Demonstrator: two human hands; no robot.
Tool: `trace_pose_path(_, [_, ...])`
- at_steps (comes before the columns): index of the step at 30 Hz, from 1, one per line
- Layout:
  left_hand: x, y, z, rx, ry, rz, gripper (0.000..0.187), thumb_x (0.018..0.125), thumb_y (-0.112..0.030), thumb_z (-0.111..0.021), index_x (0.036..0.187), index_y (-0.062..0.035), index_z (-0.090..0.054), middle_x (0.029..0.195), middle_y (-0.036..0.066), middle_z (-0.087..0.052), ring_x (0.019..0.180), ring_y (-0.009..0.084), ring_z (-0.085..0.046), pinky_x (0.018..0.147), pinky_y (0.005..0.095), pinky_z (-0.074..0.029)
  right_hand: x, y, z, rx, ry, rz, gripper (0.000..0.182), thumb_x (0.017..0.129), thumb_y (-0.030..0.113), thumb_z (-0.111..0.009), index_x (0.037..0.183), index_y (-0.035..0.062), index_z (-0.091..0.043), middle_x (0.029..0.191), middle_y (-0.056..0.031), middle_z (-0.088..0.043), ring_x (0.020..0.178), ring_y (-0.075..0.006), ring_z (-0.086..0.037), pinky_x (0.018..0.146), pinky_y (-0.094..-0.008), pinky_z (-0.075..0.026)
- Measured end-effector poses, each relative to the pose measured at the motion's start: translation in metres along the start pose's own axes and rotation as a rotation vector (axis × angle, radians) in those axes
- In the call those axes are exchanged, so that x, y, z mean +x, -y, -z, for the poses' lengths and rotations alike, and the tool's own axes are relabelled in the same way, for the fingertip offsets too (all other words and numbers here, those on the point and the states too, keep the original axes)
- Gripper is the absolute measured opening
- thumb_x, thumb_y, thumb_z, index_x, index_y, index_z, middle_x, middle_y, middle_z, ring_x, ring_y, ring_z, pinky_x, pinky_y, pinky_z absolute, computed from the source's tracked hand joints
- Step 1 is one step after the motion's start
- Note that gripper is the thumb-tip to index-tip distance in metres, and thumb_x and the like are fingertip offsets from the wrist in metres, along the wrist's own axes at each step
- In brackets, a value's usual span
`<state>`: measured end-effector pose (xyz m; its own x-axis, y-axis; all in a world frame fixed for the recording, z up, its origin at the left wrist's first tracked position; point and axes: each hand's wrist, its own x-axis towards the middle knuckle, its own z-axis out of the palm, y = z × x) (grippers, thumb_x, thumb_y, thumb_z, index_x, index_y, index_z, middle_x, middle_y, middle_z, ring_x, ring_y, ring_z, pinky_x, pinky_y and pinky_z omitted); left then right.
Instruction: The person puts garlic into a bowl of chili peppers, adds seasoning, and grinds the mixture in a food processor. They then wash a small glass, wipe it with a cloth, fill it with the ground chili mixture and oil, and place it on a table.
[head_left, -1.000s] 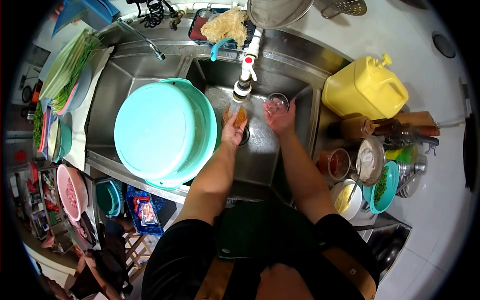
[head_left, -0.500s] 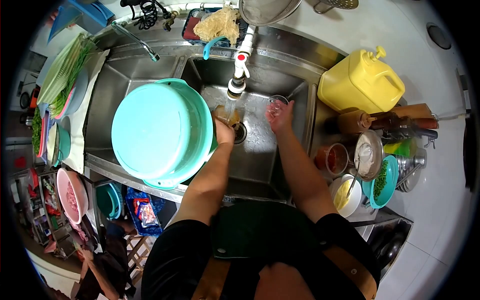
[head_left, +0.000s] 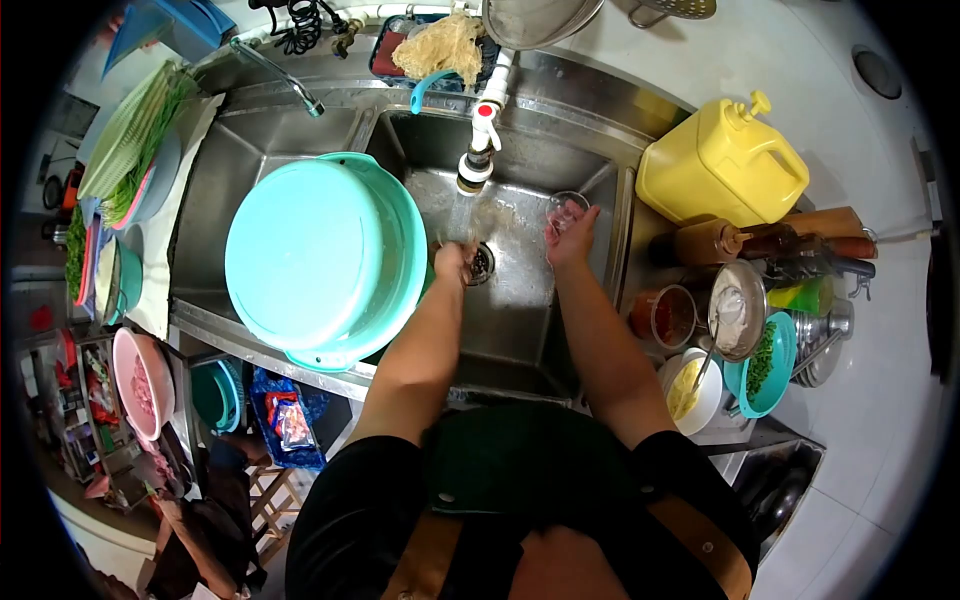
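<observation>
My left hand (head_left: 455, 262) is closed beside the drain (head_left: 481, 264) in the right sink basin, below the tap (head_left: 475, 170). It seems to be around a clear container, mostly hidden by the fingers and falling water. Brownish liquid (head_left: 495, 213) spreads over the basin floor just beyond it. Toward the basin's right side, my right hand (head_left: 573, 240) grips a small clear bowl (head_left: 568, 206) by its side. A large turquoise basin (head_left: 300, 260) lies to the left of my left hand, overlapping the sink divider.
Right of the sink stand a yellow jug (head_left: 722, 165), a container of red sauce (head_left: 672, 315), a white bowl (head_left: 692, 390) and a turquoise bowl of chopped greens (head_left: 762, 365). A pink basin of meat (head_left: 142, 385) is at lower left, near another person's arm (head_left: 195, 545).
The container with brownish liquid in my left hand has been tipped, and the liquid is now on the basin floor. My right hand has shifted slightly right with the small bowl.
</observation>
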<state>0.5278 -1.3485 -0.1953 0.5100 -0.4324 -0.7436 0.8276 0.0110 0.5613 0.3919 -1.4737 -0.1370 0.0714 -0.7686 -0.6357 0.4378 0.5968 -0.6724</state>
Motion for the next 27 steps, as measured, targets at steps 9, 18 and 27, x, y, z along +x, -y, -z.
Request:
trace_pose_path(9, [0.029, -0.004, -0.027, -0.260, 0.004, -0.016, 0.029, 0.073, 0.009, -0.032, 0.101, 0.0084, -0.042, 0.090, 0.016, -0.051, 0.065, 0.0242, -0.054, 0.049, 0.0244, -0.046, -0.015, 0.010, -0.002, -0.003, -0.002, 0.012, 0.056, 0.081, 0.062, -0.028, 0.092, 0.0112, -0.050, 0.080, -0.0011, -0.051, 0.068, -0.0148, -0.050, 0.057, -0.0278, -0.038])
trace_pose_path(18, [0.029, 0.009, -0.007, 0.088, -0.185, 0.127, 0.018, 0.077, 0.004, -0.040, 0.093, 0.0061, -0.047, 0.081, 0.017, -0.056, 0.058, 0.0247, -0.057, 0.045, 0.0311, -0.046, -0.032, 0.021, -0.010, 0.026, 0.012, -0.035, 0.056, 0.083, 0.059, -0.028, 0.092, 0.0096, -0.052, 0.078, -0.0021, -0.051, 0.067, -0.0159, -0.048, 0.058, -0.0282, -0.037])
trace_pose_path(27, [0.047, 0.022, 0.006, 1.019, -0.482, -0.556, 0.019, 0.077, -0.010, -0.046, 0.076, 0.0064, -0.057, 0.072, 0.015, -0.059, 0.059, 0.0247, -0.057, 0.052, 0.0372, -0.042, -0.036, 0.017, -0.009, 0.037, 0.018, -0.049, 0.055, 0.082, 0.060, -0.030, 0.090, 0.0100, -0.052, 0.075, -0.0015, -0.051, 0.067, -0.0160, -0.047, 0.059, -0.0278, -0.037])
